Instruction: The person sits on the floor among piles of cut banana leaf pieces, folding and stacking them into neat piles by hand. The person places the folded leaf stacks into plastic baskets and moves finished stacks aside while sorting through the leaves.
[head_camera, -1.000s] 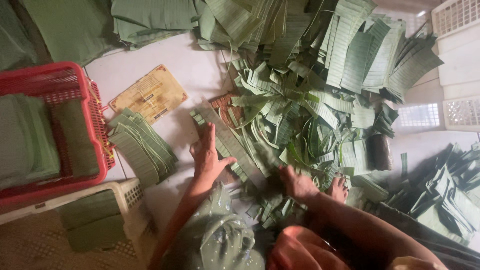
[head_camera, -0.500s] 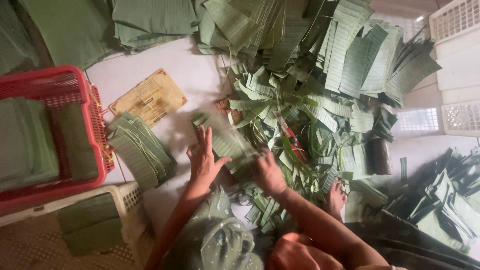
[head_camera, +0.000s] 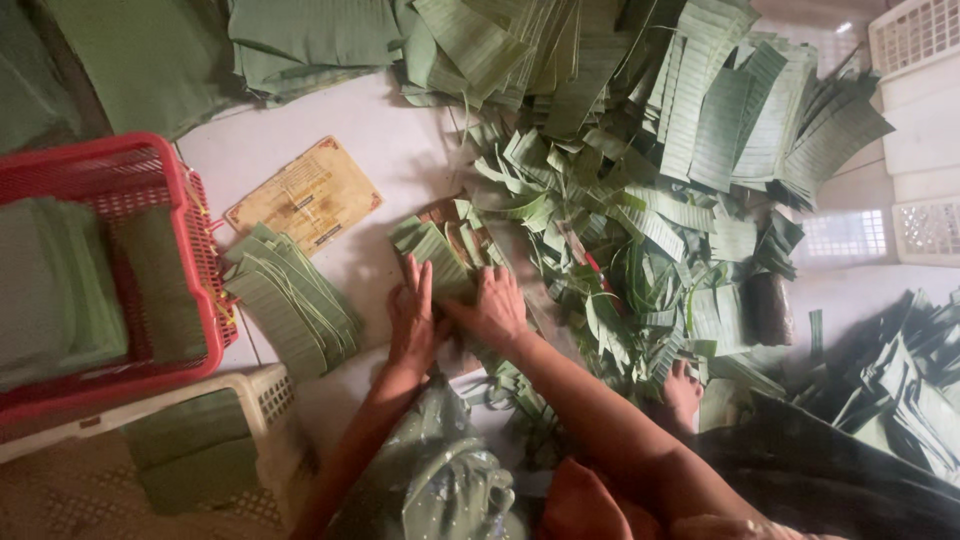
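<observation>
My left hand (head_camera: 412, 320) lies flat, fingers spread, on the near end of a green banana-leaf strip (head_camera: 438, 258) on the white floor. My right hand (head_camera: 492, 306) rests right beside it, palm down on the same strip and on the leaf pieces under it. Both hands press the leaf; neither lifts it. A neat stack of cut leaf strips (head_camera: 290, 298) lies to the left of my left hand. A big loose heap of cut leaves (head_camera: 640, 190) spreads to the right and beyond my hands.
A red basket (head_camera: 170, 190) holding folded leaves stands at the left, a white basket (head_camera: 265, 395) below it. A yellowish printed card (head_camera: 305, 195) lies on the floor. White baskets (head_camera: 925, 40) are at the far right. My foot (head_camera: 683, 392) shows near the heap.
My right hand has moved left from the leaf heap to sit beside my left hand on the leaf strip. The left hand has stayed in place.
</observation>
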